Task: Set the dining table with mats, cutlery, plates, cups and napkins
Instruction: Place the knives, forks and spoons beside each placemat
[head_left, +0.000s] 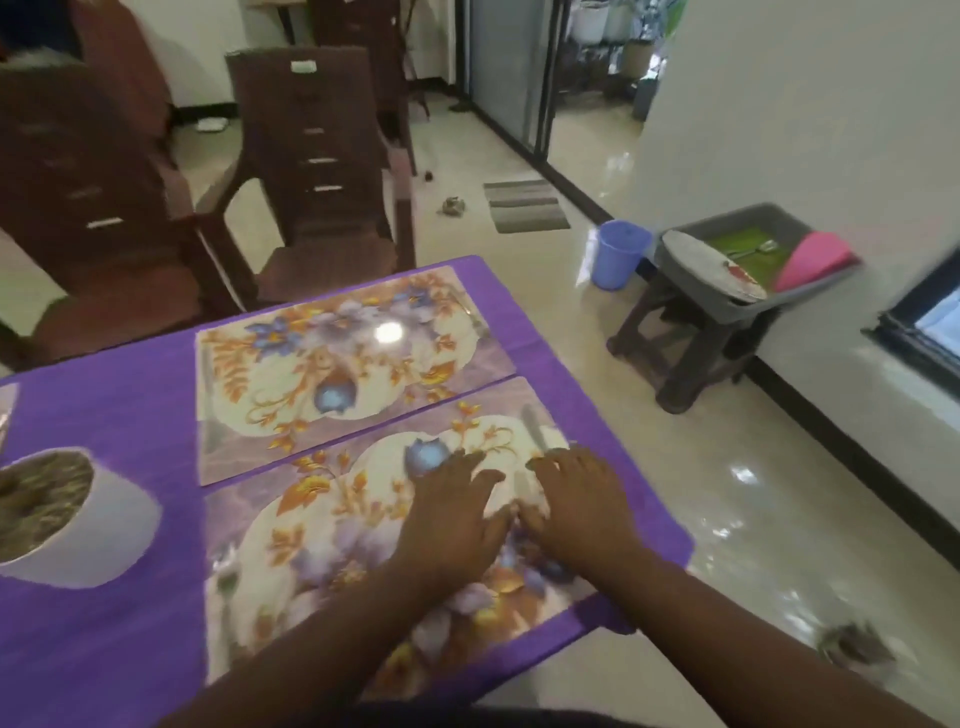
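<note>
Two floral mats lie side by side on the purple table (104, 649): a far mat (337, 364) and a near mat (322, 545). My left hand (452, 514) and my right hand (576, 504) lie flat on the right part of the near mat, fingers spread. A knife (535, 428) lies at that mat's right end, just beyond my right fingers. A fork or spoon (226, 582) lies at its left end, blurred. Cutlery also shows faintly at both ends of the far mat.
A white pot (78, 530) with dried plant matter stands on the table's left. Brown plastic chairs (317, 171) stand beyond the table. To the right, a grey tub (748, 260) with a plate and utensils sits on a stool, beside a blue bucket (621, 254).
</note>
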